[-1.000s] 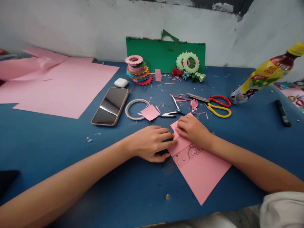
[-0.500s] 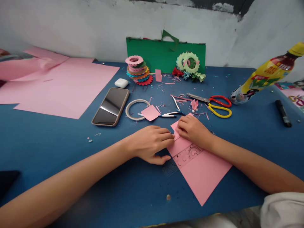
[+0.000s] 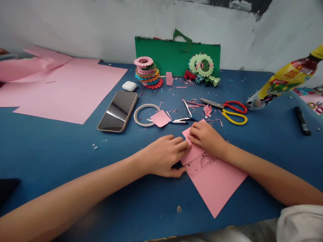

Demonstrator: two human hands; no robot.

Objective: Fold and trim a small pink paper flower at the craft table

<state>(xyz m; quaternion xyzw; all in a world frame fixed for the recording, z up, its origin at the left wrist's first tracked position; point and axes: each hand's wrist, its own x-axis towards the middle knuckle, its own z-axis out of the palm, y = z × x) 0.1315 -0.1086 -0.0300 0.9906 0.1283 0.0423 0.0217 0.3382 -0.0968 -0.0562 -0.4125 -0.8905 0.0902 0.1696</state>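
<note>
A pink paper sheet [image 3: 220, 191] lies slanted on the blue table, with a clear plastic ruler [image 3: 199, 164] across it. My right hand [image 3: 207, 138] is closed, its curled fingers gripping the sheet's far part, where a smaller flap seems to be folded or torn. At the sheet's left edge, my left hand [image 3: 168, 156] has bent fingertips on the paper close to my right fingers. Its thumb reaches the left end of the ruler. What lies under the fingertips is hidden. Just beyond the hands are a compass [image 3: 188, 114] and a small pink paper square [image 3: 160, 118].
Scissors [image 3: 228, 111] and a tilted yellow-labelled bottle [image 3: 282, 79] stand to the right, near a black marker [image 3: 302, 121]. A phone [image 3: 118, 111], white earbud case [image 3: 129, 86], tape roll [image 3: 137, 116], paper rings [image 3: 148, 74], green board [image 3: 174, 58] and large pink paper [image 3: 68, 90] lie beyond.
My left hand has shifted slightly right, its fingers further onto the paper and its thumb now at the ruler's end. My right hand stays nearly in place.
</note>
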